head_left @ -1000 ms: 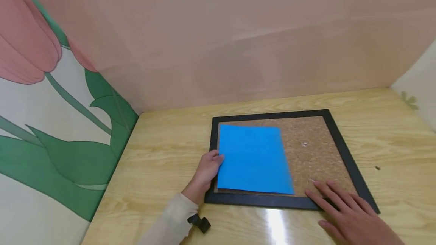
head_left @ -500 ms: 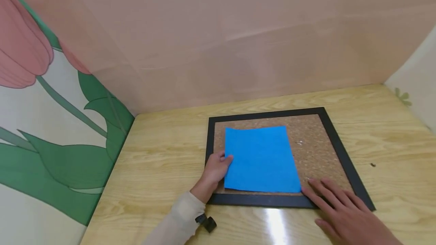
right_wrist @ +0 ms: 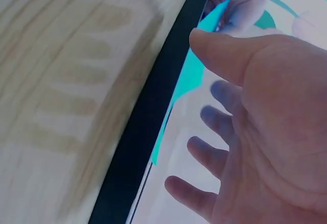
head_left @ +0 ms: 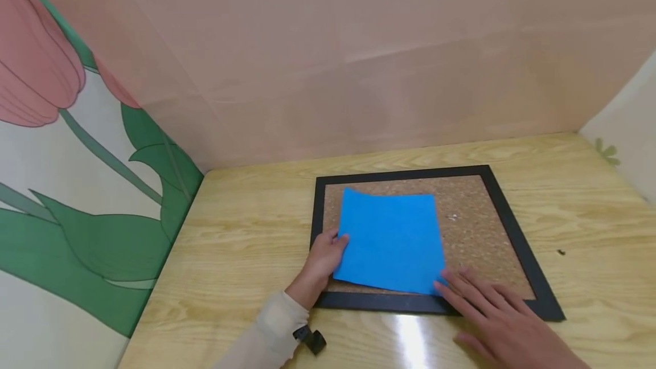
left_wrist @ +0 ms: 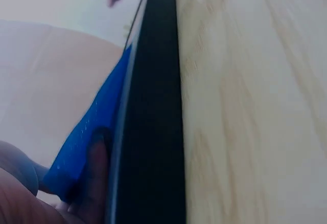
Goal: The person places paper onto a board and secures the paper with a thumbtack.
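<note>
A blue sheet of paper [head_left: 390, 241] lies over the left and middle part of a cork board [head_left: 482, 232] with a black frame [head_left: 517, 232]. My left hand [head_left: 322, 258] pinches the sheet's left edge between thumb and fingers; in the left wrist view that edge of the blue sheet [left_wrist: 94, 127] is raised above the frame. My right hand [head_left: 499, 315] has its fingers spread, its fingertips at the sheet's lower right corner. From the right wrist view, the right hand's fingers [right_wrist: 207, 155] look relaxed and hold nothing.
The board lies on a light wooden table [head_left: 246, 232]. A small dark bit [head_left: 561, 252] sits right of the board, and a small whitish mark [head_left: 452, 217] shows on the cork. Behind stands a pinkish wall covering [head_left: 359, 73]; a flower-patterned panel [head_left: 102, 215] borders the left.
The sheet has shifted right on the board along with my left hand, then turned slightly. My right hand has moved left, its fingertips now at the sheet's lower right corner.
</note>
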`<action>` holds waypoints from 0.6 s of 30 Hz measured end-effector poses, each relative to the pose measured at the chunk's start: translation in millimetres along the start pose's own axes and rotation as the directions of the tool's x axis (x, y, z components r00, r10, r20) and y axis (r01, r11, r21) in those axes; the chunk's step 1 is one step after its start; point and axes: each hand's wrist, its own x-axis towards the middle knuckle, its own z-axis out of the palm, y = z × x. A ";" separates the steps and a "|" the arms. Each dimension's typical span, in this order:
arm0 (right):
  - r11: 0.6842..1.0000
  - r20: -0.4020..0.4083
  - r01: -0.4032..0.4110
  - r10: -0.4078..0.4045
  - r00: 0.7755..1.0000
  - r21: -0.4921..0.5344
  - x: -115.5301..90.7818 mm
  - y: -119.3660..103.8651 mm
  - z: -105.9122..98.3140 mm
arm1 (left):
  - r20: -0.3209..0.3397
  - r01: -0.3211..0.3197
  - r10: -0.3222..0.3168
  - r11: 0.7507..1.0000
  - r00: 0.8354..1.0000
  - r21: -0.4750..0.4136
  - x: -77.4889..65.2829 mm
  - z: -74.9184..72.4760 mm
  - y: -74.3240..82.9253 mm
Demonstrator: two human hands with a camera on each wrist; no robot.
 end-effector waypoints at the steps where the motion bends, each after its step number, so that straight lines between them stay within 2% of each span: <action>1: 1.000 0.006 0.002 -0.002 1.000 0.004 -1.2 -2.2 1.4 | -0.005 0.005 -0.006 1.000 1.000 -0.008 -1.7 2.1 -1.3; 8: 1.000 0.066 -0.024 0.024 0.998 -0.005 -18.4 -10.2 12.7 | 0.002 0.046 -0.046 0.997 0.999 -0.066 -12.9 14.0 -12.3; 13: 1.000 0.094 -0.027 0.026 0.995 0.013 -24.3 -9.6 12.4 | 0.029 0.059 -0.058 0.998 0.998 -0.038 -14.7 10.4 -12.5; 15: 0.999 0.095 -0.031 0.029 0.995 0.023 -19.8 -6.8 8.8 | 0.021 0.016 -0.016 1.000 1.000 0.017 -14.8 3.5 -6.6; 16: 0.999 0.099 -0.036 0.034 0.995 0.020 -16.6 -4.8 7.3 | 0.012 -0.025 0.024 0.998 1.000 0.057 -15.3 -0.9 -3.5; 17: 0.999 0.103 -0.038 0.036 0.994 0.020 -13.0 -2.6 5.3 | 0.005 -0.080 0.080 0.991 0.997 0.111 -16.7 -6.0 -0.2; 18: 0.999 0.101 -0.036 0.034 0.994 0.023 -9.6 -0.8 3.5 | 0.009 -0.149 0.150 0.972 0.989 0.184 -18.7 -11.3 2.5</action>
